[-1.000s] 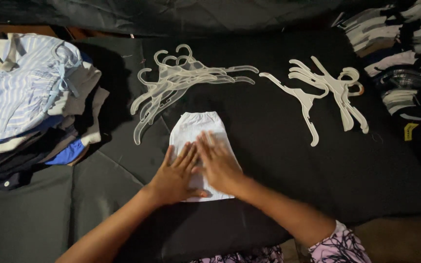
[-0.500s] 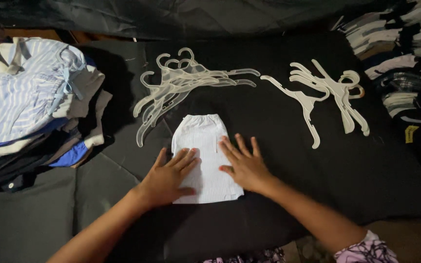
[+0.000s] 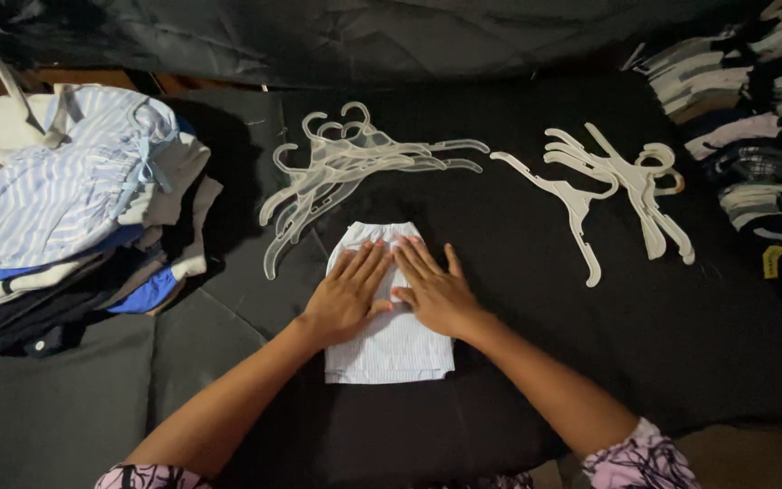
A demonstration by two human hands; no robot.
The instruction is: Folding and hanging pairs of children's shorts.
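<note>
your left hand [image 3: 348, 294] and right hand [image 3: 432, 292] lie flat, side by side on the folded white garment [image 3: 389, 349]. just above it the clear hangers [image 3: 346, 167] crowd the cloth, and the white hangers [image 3: 613, 186] block the upper right. the clothes pile [image 3: 65, 208] walls off your left. open black cloth [image 3: 662, 335] lies right of your forearm.

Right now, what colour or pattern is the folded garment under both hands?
White with faint fine stripes; the folded garment shows best in the head view.
</note>
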